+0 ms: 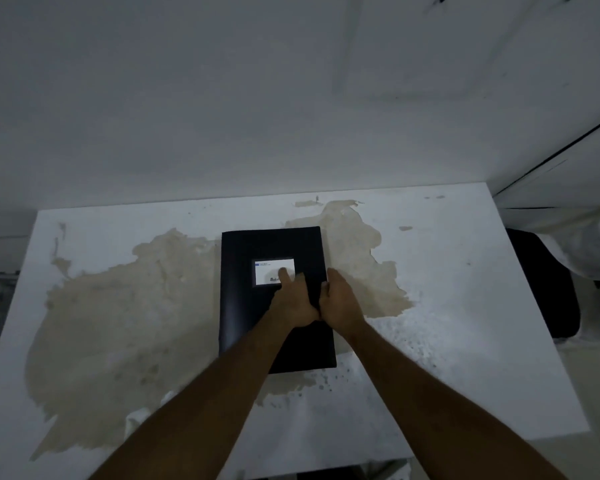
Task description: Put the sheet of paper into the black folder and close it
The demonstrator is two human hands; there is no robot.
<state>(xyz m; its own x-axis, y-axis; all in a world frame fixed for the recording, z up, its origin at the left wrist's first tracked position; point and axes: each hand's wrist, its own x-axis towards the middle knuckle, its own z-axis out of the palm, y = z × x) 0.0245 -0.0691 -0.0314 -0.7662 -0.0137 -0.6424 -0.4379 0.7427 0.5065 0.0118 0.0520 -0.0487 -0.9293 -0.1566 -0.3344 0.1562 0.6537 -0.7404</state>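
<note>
Head camera view looks down on a flat black rectangular folder (257, 306), closed, lying mid-surface on a white table (465, 289) with a worn tan patch (118, 323). The left hand (293, 299) presses flat on the cover, fingers spread, one fingertip on its white label (269, 270). The right hand (340, 299) curls over the folder's right edge. No sheet of paper is visible.

A black folder (250, 306) with a white label (269, 268) lies on a white, tan-blotched table (447, 306).
</note>
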